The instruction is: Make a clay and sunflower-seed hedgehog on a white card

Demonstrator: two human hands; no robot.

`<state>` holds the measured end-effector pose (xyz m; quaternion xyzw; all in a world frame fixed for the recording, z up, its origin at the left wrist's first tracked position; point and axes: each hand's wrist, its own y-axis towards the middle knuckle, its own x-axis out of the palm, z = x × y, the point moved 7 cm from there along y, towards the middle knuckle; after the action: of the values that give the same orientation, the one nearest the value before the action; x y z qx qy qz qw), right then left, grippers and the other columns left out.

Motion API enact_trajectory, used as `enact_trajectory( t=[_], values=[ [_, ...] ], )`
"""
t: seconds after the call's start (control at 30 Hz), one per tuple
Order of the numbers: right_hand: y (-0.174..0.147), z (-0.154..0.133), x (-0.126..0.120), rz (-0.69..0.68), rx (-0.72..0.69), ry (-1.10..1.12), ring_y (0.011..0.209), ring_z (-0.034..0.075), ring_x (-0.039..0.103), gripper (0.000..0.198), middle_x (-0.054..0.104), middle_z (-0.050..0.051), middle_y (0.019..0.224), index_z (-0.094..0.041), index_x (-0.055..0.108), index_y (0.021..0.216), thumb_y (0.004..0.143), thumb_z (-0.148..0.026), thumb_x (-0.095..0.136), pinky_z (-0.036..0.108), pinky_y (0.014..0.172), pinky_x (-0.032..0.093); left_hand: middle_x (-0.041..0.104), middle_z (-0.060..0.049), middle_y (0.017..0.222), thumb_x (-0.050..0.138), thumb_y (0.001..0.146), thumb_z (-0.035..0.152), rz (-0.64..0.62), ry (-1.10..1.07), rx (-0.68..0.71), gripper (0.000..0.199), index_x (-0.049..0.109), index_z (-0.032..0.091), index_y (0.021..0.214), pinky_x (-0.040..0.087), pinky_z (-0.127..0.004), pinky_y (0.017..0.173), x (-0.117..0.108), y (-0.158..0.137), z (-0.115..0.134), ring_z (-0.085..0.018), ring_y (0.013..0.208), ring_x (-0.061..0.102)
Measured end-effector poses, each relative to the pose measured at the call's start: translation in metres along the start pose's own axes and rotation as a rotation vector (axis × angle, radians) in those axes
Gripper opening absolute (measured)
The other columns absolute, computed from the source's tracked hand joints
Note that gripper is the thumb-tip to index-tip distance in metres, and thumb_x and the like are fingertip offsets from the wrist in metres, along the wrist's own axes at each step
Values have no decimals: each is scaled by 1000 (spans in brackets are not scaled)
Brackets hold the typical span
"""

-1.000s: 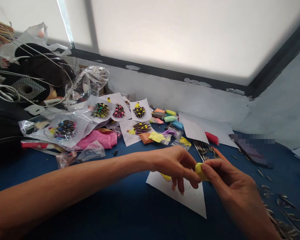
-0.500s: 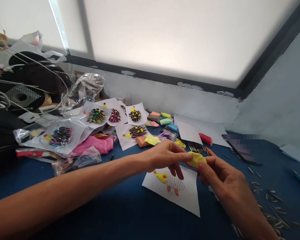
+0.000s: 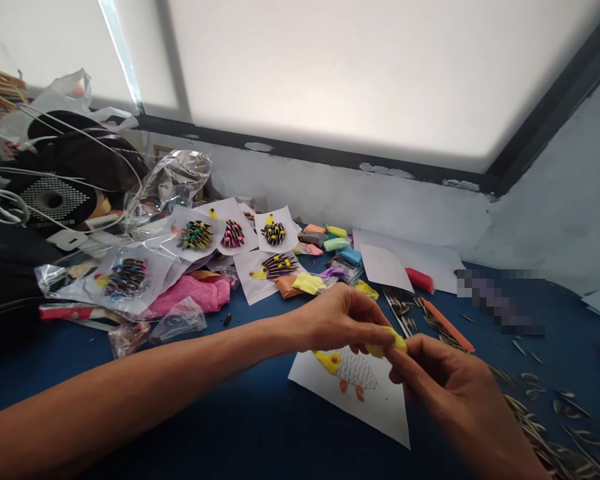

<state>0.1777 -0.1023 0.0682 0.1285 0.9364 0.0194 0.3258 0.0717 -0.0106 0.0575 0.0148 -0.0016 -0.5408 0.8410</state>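
Observation:
A flattened lump of yellow modelling clay [image 3: 376, 349] is pinched between both hands above the table. My left hand [image 3: 343, 319] grips its left side with thumb and fingers. On the right side, my right hand [image 3: 433, 370] presses it between thumb and fingertips, which partly hide it. Below them lies a white sheet of paper [image 3: 380, 420] with a hedgehog drawing [image 3: 357, 370]. Its head is covered in yellow clay, two feet are orange-brown clay, and the body is pencil-hatched paper. My left fingers overlap the sheet's upper edge.
Sunflower seeds [image 3: 573, 407] lie scattered at right, near an orange stick [image 3: 447, 325]. Finished seed hedgehogs on paper [image 3: 275, 232] and coloured clay packs [image 3: 337, 244] sit at the back. A pink cloth [image 3: 195, 293], plastic bags and a black speaker-like device [image 3: 55, 199] crowd the left.
Both hands have lowered slightly with the yellow clay, which now looks more folded and more covered by my fingers. The whole view has shifted a little.

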Motion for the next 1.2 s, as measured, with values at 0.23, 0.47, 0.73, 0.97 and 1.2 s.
enact_trajectory(
  t=[0.23,0.47,0.73,0.97,1.2],
  values=[
    [-1,-1,7,12,-40,-27,47,14,54,30,57,-3,54,-28,71,75,83,-55,61,25,44,43,66,-1,69,69,84,24,73,-127,-22,14,68,11,81,48,-22,58,0,3,-6,-9,61,60],
    [-1,-1,1,71,-1,18,46,13,51,35,54,-2,52,-26,69,70,82,-58,60,24,41,41,66,-1,72,72,83,30,71,-161,9,19,69,11,83,47,-22,59,3,3,-4,-9,64,61],
    [0,5,3,45,41,97,45,13,50,35,54,-3,52,-26,65,67,80,-58,63,25,41,42,71,-7,90,75,79,42,29,21,-17,47,67,13,116,51,-24,64,-8,3,-7,-13,75,64],
    [0,5,10,-20,53,53,45,12,47,34,50,-4,51,-28,67,70,82,-59,61,24,42,39,69,-4,79,81,74,34,-39,-238,-39,33,68,10,93,54,-25,65,-4,4,-13,-11,64,67],
    [-2,4,6,41,54,103,49,13,52,30,54,-3,55,-27,66,68,79,-55,65,25,47,44,68,-4,82,81,75,30,-20,-243,-64,34,66,12,99,57,-28,70,0,3,-15,-12,68,68]
  ],
)
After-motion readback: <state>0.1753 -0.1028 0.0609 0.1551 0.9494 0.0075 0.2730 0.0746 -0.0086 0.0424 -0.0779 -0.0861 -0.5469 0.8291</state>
